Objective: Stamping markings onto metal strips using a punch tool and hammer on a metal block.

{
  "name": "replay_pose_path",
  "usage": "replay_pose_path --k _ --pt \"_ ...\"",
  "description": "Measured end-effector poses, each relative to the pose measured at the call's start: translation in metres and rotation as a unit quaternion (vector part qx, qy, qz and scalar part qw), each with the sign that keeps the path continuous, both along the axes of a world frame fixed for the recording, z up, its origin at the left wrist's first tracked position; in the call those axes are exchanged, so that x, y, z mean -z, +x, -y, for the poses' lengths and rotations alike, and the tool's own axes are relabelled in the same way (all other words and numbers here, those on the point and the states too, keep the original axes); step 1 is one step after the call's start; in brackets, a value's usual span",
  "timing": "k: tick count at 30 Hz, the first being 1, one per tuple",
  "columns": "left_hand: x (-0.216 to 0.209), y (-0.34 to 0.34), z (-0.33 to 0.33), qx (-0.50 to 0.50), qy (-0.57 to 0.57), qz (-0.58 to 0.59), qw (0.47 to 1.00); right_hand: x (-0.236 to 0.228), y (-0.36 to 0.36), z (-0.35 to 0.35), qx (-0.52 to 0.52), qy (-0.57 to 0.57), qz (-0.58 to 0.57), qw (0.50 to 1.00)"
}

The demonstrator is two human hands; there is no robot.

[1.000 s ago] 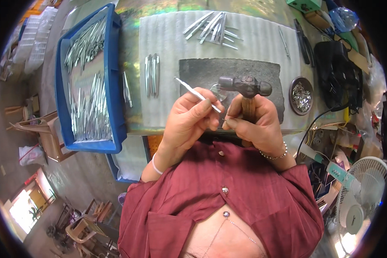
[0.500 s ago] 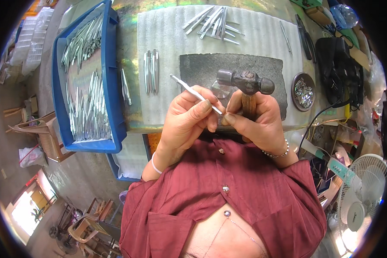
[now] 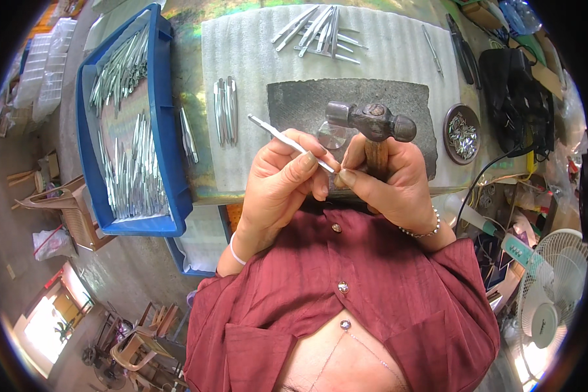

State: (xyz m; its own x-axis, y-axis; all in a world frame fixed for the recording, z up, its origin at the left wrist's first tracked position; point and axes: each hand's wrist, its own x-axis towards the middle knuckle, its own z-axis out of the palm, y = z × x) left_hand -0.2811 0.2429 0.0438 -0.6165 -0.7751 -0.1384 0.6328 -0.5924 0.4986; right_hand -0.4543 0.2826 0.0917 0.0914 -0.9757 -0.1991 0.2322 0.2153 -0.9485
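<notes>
My left hand [image 3: 284, 168] is closed on a slim silver metal handle [image 3: 274, 132], which slants from upper left down toward my other hand. In my right hand [image 3: 393, 175] a ball-peen hammer [image 3: 376, 120] is held by its wooden shaft, head up. The thumb and forefinger of that hand pinch at the lower end of the metal handle; any small part between them is too small to make out. Beyond my hands lies a dark grey slab [image 3: 294, 101] with a clear round disc [image 3: 333, 135] on it.
A blue tray [image 3: 163, 124] full of similar silver pieces stands at left. More pieces lie in a row [image 3: 226, 112] and a pile [image 3: 320, 32] on the white foam sheet [image 3: 242, 52]. At right are a round dish [image 3: 452, 145] of small metal parts, pliers [image 3: 462, 55] and a fan [image 3: 543, 307].
My hands stay together at the end of the metal handle, almost unmoved. The view has shifted slightly, and the bench things appear a little further left.
</notes>
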Motion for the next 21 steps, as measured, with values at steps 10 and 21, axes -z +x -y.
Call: replay_pose_path --k 10,21 --pt "-0.002 0.001 -0.008 -0.068 -0.177 0.183 0.965 0.007 -0.002 0.001 -0.023 0.033 0.005 0.999" --pt "0.004 0.017 -0.004 -0.073 0.000 0.039 0.997 0.006 -0.012 0.015 -0.015 -0.103 -0.351 0.930"
